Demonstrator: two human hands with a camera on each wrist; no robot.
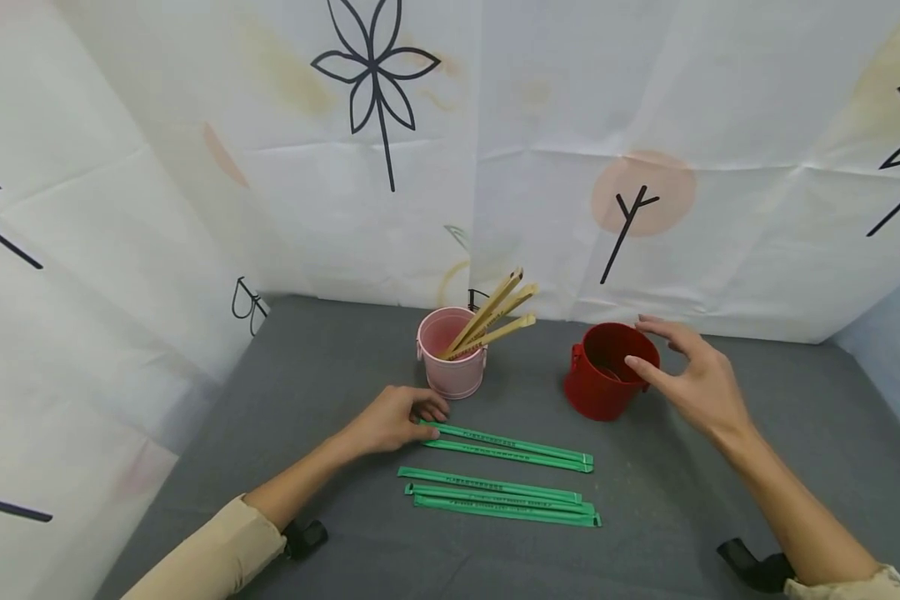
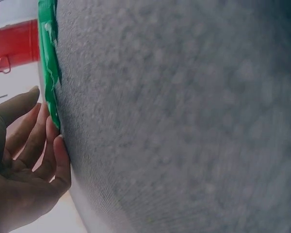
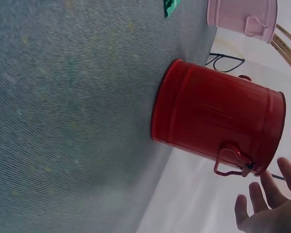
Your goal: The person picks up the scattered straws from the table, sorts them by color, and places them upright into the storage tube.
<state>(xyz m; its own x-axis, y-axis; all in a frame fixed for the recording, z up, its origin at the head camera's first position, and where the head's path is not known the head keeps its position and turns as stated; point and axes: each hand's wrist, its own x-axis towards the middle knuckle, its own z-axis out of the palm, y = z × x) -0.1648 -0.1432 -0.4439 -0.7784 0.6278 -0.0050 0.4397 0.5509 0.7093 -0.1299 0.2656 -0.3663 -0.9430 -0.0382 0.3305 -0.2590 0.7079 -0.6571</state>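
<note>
In the head view my left hand [image 1: 401, 419] is at the left end of two slim green printed packets [image 1: 513, 447]. Its thumb and fingertips touch or nearly touch that end; in the left wrist view the thumb stands apart from the loosely bent fingers [image 2: 48, 162], beside the green wrapper [image 2: 49, 63]. My right hand [image 1: 693, 379] is spread beside the rim of a small red bucket [image 1: 603, 392], thumb near the front rim and fingers behind. Upright in the right wrist view, the red bucket [image 3: 213, 114] has a wire handle loop, and the fingertips lie close to its rim.
Left of the red bucket stands a pink bucket [image 1: 456, 379] with several tan printed sticks [image 1: 495, 312] leaning out to the right. Three more green packets [image 1: 502, 498] lie nearer on the grey cloth [image 1: 360, 533]. A white patterned curtain [image 1: 540, 225] hangs behind.
</note>
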